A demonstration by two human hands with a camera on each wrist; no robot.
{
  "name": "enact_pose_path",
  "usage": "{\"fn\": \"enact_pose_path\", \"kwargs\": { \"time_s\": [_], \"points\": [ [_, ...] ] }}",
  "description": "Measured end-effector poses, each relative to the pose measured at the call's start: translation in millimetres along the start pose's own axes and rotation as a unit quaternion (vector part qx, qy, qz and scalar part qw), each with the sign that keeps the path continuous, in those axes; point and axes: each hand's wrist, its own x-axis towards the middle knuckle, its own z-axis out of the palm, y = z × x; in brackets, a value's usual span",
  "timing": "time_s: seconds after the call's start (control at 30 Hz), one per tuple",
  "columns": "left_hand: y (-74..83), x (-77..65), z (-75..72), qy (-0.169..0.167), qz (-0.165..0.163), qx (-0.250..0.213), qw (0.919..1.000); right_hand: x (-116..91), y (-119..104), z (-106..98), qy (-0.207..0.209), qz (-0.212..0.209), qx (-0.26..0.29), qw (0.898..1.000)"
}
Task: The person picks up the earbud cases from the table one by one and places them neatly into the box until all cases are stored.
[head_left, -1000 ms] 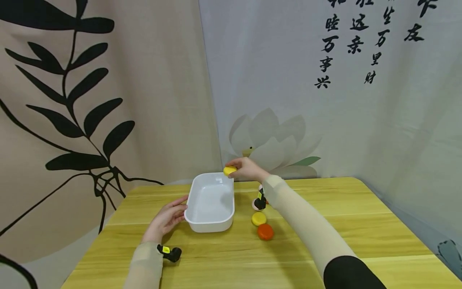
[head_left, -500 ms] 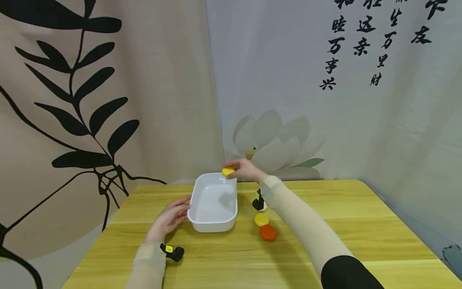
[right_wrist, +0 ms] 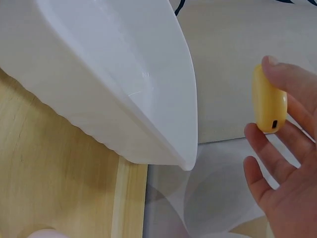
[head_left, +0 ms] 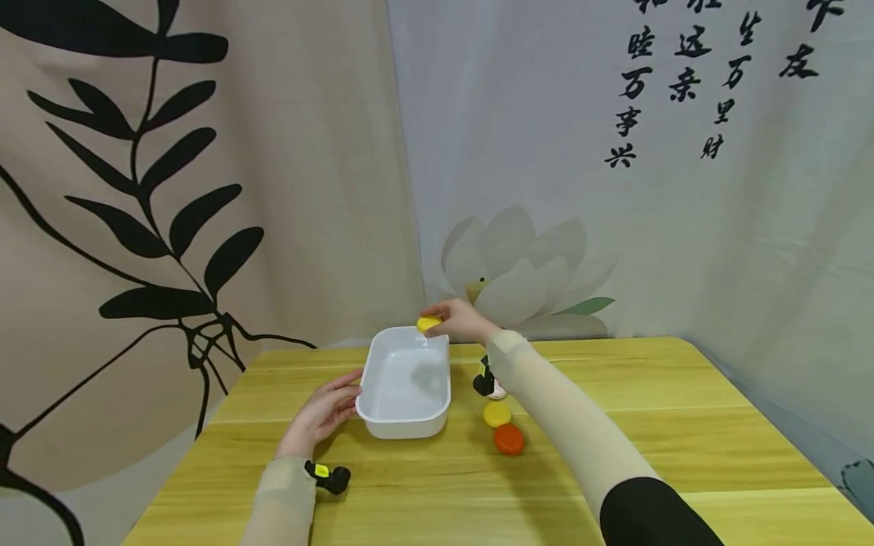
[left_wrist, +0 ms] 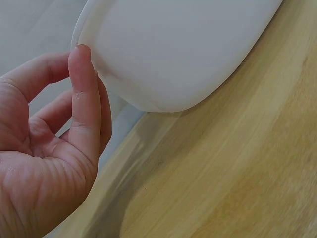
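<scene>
1 yellow disc [right_wrist: 270, 101], upright lengthwise in the right-wrist view, is pinched by the right hand [head_left: 467, 321]; left hand [head_left: 319, 413], relaxed, touches the forward-pointing tub [head_left: 405, 430].

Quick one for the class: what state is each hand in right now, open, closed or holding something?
Left hand: open, touching the side of the white container.
Right hand: holding a yellow disc in a pinch.

Held piece [right_wrist: 269, 99]: showing yellow
Container [head_left: 407, 430]: showing white
Discs [head_left: 509, 439]: showing yellow, orange-red
Surface [head_left: 423, 500]: showing yellow wood grain
Backdrop [head_left: 328, 189]: showing black leaves [head_left: 234, 256] on beige
</scene>
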Motion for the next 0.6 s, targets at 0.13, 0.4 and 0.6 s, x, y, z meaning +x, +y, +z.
{"fn": "enact_pose_path", "kwargs": {
  "time_s": [0.13, 0.4, 0.6],
  "points": [
    [1.0, 0.4, -1.7, 0.003, 0.005, -0.001, 1.0, 4.1, 1.8, 0.6, 0.006, 0.003, 0.005, 1.0],
    [-3.2, 1.0, 1.7, 0.007, 0.005, -0.004, 1.0, 7.8, 4.1, 3.6, 0.015, 0.01, 0.01, 1.0],
    [-3.2, 1.7, 3.4, 0.009, 0.006, 0.001, 0.9999, 9.3, 0.5, 8.7, 0.021, 0.007, 0.004, 1.0]
  ]
}}
